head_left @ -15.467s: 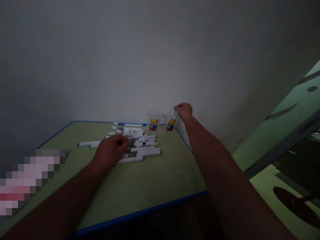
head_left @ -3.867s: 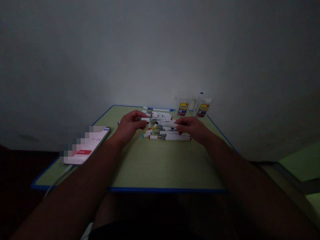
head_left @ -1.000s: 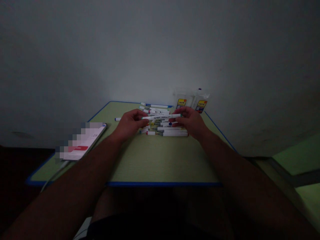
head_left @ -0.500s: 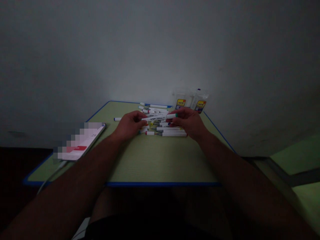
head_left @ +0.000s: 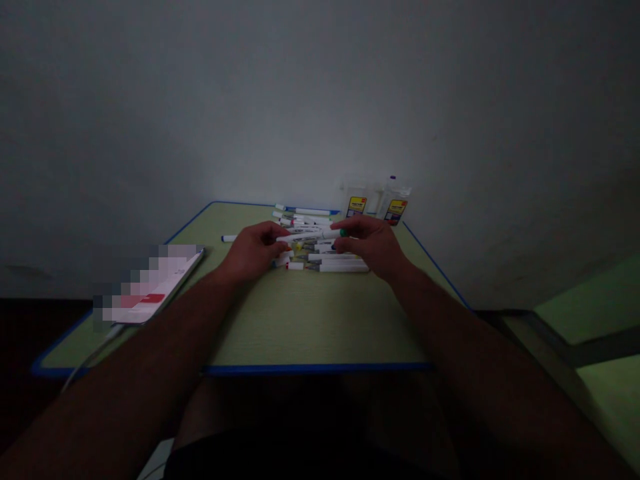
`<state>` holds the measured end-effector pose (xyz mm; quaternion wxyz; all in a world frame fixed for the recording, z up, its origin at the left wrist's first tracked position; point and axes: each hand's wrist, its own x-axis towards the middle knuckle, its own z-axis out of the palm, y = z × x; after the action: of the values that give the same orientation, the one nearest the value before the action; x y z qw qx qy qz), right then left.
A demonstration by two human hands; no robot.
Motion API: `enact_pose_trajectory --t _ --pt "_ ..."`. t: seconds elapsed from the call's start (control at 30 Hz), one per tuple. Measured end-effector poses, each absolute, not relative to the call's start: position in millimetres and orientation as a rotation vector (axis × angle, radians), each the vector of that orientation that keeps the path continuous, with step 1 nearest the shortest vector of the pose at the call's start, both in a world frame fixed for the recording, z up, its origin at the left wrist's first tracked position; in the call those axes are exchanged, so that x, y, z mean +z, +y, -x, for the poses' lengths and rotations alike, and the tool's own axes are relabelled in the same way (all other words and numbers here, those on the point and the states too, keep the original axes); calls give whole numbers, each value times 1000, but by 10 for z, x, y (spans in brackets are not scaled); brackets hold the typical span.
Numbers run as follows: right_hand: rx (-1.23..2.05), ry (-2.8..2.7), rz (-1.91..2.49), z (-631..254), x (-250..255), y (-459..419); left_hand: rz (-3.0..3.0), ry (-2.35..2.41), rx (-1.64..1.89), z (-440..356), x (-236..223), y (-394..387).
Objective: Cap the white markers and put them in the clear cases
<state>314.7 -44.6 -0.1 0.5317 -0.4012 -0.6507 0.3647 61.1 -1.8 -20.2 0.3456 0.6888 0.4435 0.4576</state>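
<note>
A white marker [head_left: 306, 236] with a green end is held nearly level above the other markers. My left hand [head_left: 253, 251] pinches its left end between thumb and fingers. At the green end, the thumb and fingers of my right hand [head_left: 371, 244] close around it from above and below. Beneath and between the hands lie several white markers [head_left: 344, 266], some uncapped with grey collars showing. Loose caps [head_left: 295, 266] with coloured ends lie at their left, partly hidden by my left hand.
Two clear plastic cases [head_left: 356, 204] with yellow labels stand at the back right by the wall. A tablet-like device [head_left: 167, 283] with a lit screen and a white cable [head_left: 93, 353] lies at left. The table [head_left: 320, 320] has a blue edge. A blue-ended piece [head_left: 229, 238] lies left of my left hand.
The green-ended section, seen tilted against the marker's body before, now lines up with it. My right-hand fingers have shifted around the green end. The whole view has moved slightly.
</note>
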Motion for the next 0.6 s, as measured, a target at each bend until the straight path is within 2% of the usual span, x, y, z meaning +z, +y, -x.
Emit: enact_pose_trajectory --t 0.6 --pt "859 -1587 930 -3129 41 -474 -2365 1091 1003 -653 -123 -179"
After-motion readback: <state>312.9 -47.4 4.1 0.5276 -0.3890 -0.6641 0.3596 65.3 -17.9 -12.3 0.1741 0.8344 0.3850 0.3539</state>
